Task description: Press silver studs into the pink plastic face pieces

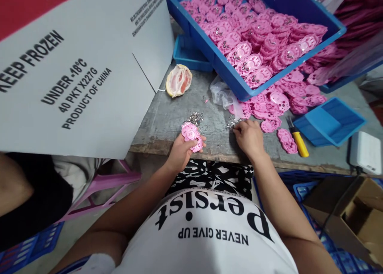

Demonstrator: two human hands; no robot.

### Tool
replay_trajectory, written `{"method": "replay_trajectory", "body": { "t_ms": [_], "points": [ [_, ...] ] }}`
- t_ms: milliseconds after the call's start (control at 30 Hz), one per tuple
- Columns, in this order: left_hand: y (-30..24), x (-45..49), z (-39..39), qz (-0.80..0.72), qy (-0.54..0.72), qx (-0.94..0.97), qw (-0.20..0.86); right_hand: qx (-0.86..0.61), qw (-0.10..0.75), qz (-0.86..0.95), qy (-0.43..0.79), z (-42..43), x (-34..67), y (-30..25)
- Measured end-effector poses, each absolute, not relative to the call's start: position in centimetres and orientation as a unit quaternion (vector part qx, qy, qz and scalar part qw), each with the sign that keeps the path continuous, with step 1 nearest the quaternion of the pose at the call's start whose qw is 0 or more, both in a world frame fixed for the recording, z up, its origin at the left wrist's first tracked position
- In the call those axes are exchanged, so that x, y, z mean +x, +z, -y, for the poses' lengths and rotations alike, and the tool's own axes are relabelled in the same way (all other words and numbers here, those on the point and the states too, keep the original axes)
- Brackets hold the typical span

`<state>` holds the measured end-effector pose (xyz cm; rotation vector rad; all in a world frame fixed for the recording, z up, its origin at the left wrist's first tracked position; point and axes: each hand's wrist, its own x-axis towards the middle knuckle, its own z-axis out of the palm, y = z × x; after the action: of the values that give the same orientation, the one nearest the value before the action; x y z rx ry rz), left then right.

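Note:
My left hand (181, 151) is closed around a pink plastic part (191, 136), thumb across its lower face, near the table's front edge. Just beyond it lies a heap of small shiny metal pieces (195, 118). My right hand (249, 135) rests on the table with its fingertips pinched at a second small pile of metal pieces (231, 123). Whatever those fingertips hold is too small to make out. To the right of that hand are loose pink parts (271, 124) and a screwdriver with a yellow handle (300, 143).
A big blue bin (209, 52) full of pink parts stands at the back, more parts heaped beside it. Half a peeled citrus fruit (178, 80) lies near a large white carton (89, 66). A small blue tray (329, 120) and white device (366, 152) sit at right.

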<state>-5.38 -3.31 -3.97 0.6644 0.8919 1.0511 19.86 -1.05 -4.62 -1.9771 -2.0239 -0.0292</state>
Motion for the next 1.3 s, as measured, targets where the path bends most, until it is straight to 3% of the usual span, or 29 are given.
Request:
{"method": "replay_trajectory", "body": {
  "t_ms": [133, 267, 400, 533, 633, 800, 1300],
  "points": [
    [-3.8, -5.2, 3.4, -0.41, 0.476, 0.299, 0.718, -0.669, 0.198, 0.716, 0.013, 1.2, 18.8, -4.8],
    [-3.6, -5.0, 3.7, -0.412, 0.482, 0.301, 0.712, -0.669, 0.309, 0.671, 0.085, 1.4, 18.9, -4.5],
    [-3.1, -4.3, 3.8, -0.402, 0.475, 0.302, 0.723, -0.671, 0.441, 0.539, 0.253, 1.7, 18.8, -3.8],
    [-2.2, -3.3, 3.7, -0.388, 0.463, 0.31, 0.735, -0.58, 0.531, 0.433, 0.44, 2.5, 17.6, -2.6],
    [-1.4, -2.5, 3.5, -0.392, 0.457, 0.318, 0.733, -0.526, 0.549, 0.369, 0.534, 3.1, 16.7, -1.7],
    [-0.8, -1.1, 3.4, -0.419, 0.464, 0.353, 0.696, -0.494, 0.545, 0.331, 0.591, 3.9, 16.0, -1.0],
    [-1.4, -0.1, 3.6, -0.478, 0.506, 0.458, 0.552, -0.534, 0.525, 0.396, 0.531, 5.2, 14.2, -1.0]
  ]
}}
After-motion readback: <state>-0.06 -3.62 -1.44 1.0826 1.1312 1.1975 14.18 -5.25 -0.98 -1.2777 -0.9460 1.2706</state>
